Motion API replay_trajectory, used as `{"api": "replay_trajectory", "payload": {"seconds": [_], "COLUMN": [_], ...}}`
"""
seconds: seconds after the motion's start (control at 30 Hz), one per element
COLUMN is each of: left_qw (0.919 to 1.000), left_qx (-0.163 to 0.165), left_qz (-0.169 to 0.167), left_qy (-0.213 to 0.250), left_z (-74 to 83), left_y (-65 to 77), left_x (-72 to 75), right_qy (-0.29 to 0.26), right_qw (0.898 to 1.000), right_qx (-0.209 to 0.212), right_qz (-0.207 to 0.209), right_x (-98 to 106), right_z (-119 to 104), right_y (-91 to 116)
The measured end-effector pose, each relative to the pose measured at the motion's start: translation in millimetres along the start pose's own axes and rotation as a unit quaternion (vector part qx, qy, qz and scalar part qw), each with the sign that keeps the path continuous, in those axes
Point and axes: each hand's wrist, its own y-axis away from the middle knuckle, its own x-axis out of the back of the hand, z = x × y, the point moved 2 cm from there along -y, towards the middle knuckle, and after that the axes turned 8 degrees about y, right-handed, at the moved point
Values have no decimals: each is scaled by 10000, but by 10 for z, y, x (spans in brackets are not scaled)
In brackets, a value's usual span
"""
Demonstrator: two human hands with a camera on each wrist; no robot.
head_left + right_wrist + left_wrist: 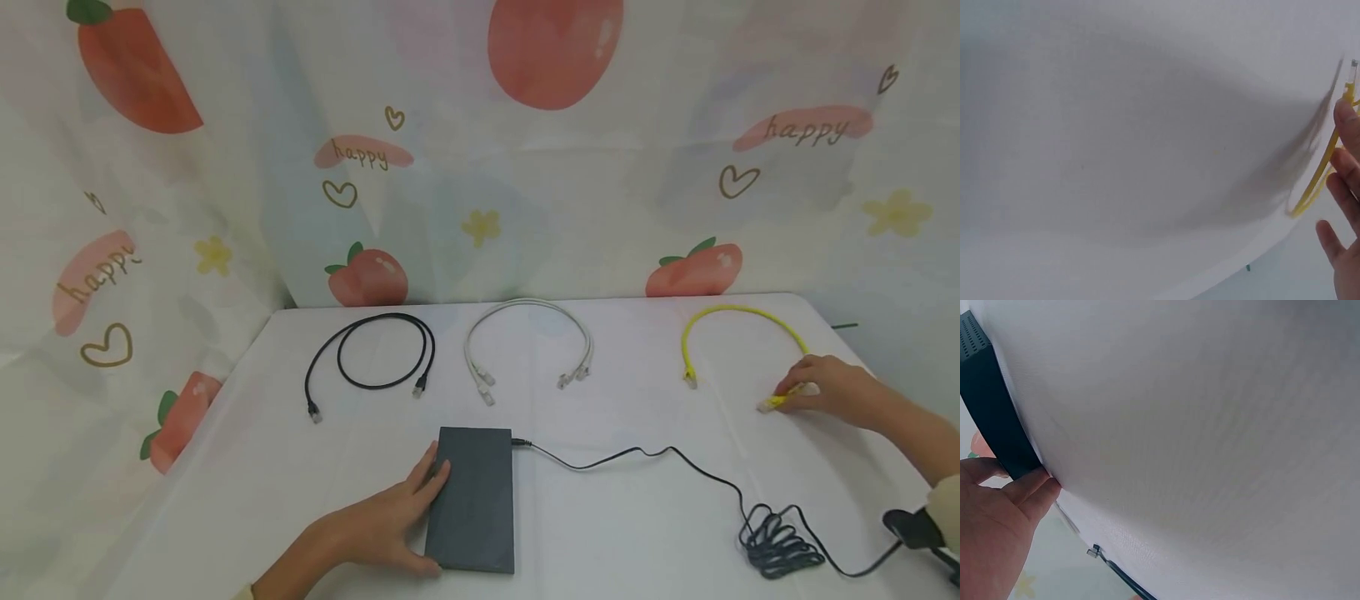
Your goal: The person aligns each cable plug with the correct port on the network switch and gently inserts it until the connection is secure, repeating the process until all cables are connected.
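Observation:
A dark flat rectangular box (474, 500) lies on the table with a thin black cord (637, 451) plugged in at its upper right. My left hand (390, 521) rests against the box's left edge, fingers spread; in the left wrist view, fingertips (1038, 484) touch its side, near the far end. Over at the right, my right hand (832, 387) pinches a yellow network cable (738, 308) just behind one plug. The cable's other plug (690, 381) lies on the table, and its middle arcs toward the back. In the right wrist view the yellow cable (1322, 165) runs along the fingers.
A coiled black network cable (386, 387) and a looped white network cable (528, 302) lie along the back of the table. The cord's bundled coil (780, 546) sits at front right, leading to a black piece (911, 528) by the right sleeve. A printed cloth (562, 183) hangs behind.

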Motion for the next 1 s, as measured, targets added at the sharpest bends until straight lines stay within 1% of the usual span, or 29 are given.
{"api": "replay_trajectory", "payload": {"seconds": [0.17, 0.27, 0.43, 0.63, 0.87, 1.0], "left_qw": [10000, 10000, 9999, 10000, 10000, 10000], "left_qx": [-31, -54, -41, -38, -51, -5], "left_qz": [16, 41, 52, 14, -20, -31], "left_qy": [1, -60, -81, -68, -36, -3], "left_z": [2, -5, -21, -29, -10, 10], "left_y": [6, 13, 16, 14, 20, 18], "left_x": [-2, -4, -8, -9, -1, 15], "right_qy": [-190, -561, -1005, -1303, -1439, -1726], "right_qw": [9995, 9983, 9947, 9912, 9890, 9845], "right_qx": [199, 140, 114, 100, 25, 92], "right_qz": [123, 22, 167, 192, 341, 289], "right_x": [13, 32, 75, 106, 173, 225], "right_z": [-194, -303, -428, -565, -772, -895], "right_y": [17, 31, 61, 81, 128, 159]}}
